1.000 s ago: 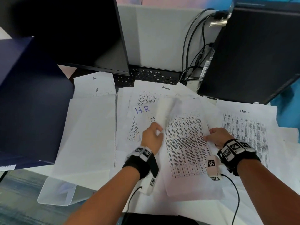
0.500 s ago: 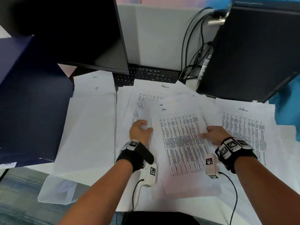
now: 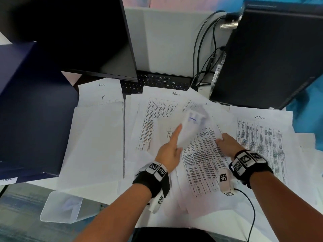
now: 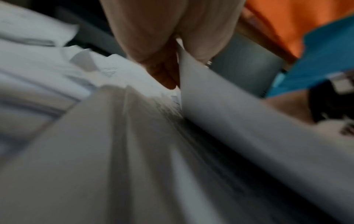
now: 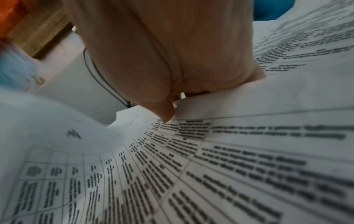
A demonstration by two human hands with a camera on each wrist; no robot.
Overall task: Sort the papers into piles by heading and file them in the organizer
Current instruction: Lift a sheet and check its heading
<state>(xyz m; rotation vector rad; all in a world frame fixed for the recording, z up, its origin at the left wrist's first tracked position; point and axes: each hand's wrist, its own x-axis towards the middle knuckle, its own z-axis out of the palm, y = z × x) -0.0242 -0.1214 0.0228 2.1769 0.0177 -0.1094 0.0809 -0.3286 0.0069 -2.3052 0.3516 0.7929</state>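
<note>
Loose printed papers cover the desk. My left hand [image 3: 177, 137] grips a curled sheet headed H.R. [image 3: 192, 127] in blue and holds it raised over the middle of the spread, index finger stretched along it. The left wrist view shows that sheet's edge [image 4: 220, 106] held between thumb and fingers [image 4: 164, 71], blurred. My right hand [image 3: 221, 140] pinches the right edge of a densely printed table sheet [image 3: 201, 165], thumb [image 5: 166, 115] on its top face [image 5: 191, 166]. An IT pile [image 3: 103, 97] lies at the left, Admin sheets [image 3: 175, 94] behind and an admin pile [image 3: 259, 130] at the right.
A large dark blue box [image 3: 33, 116] stands at the left. Monitor [image 3: 78, 35] and keyboard [image 3: 162, 82] sit behind the papers, with a black computer tower [image 3: 269, 55] and cables at the back right. A translucent plastic tray [image 3: 61, 206] overhangs the desk's near left edge.
My left hand went down to the papers left of the printed sheet, then came up and to the right with the H.R. sheet curled in it. The right hand stayed at the sheet's edge.
</note>
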